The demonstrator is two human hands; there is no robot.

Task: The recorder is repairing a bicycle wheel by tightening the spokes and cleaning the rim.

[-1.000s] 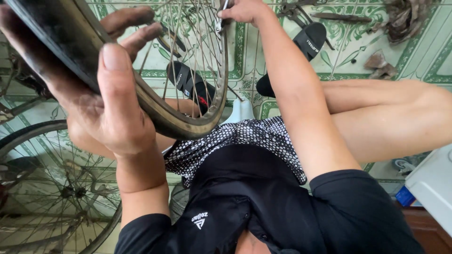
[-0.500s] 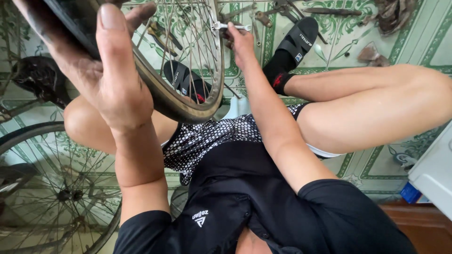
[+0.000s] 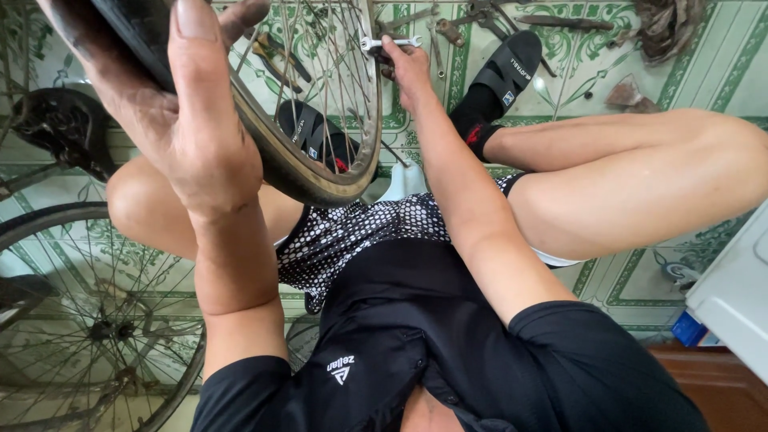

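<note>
While the left hand clamps the stiff, light bicycle wheel by its tyre, the right hand pinches a small wrench beside the spokes.

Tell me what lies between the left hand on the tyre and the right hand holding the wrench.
In the head view, the wheel's rim and its thin wire spokes span the stretch between the left hand and the right hand with the wrench; tiled floor shows through them.
</note>
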